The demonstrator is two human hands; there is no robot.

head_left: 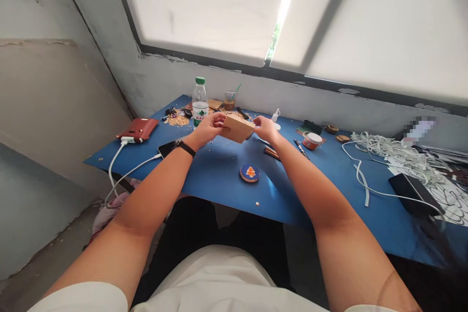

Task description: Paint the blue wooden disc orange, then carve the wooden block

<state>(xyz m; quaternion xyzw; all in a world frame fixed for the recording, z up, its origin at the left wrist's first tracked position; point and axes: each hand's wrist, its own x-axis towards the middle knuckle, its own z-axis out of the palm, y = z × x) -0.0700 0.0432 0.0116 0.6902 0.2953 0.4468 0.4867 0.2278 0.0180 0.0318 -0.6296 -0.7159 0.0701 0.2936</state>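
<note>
Above the blue table, my left hand is closed on the left side of a light-brown box-shaped piece. Whether it is wood or cardboard I cannot tell. At the piece's right edge my right hand has its fingers pinched together against it; the fingertips are partly hidden. The piece is tilted, with a broad face toward me. Below it on the table lies a round wood slice painted blue with an orange tree shape. Brown sticks or pencils lie under my right forearm.
A water bottle, wood shavings and a plastic cup stand behind my left hand. A phone and a red-brown case are at left. Rightward are a pen, a jar, white cords and a black box.
</note>
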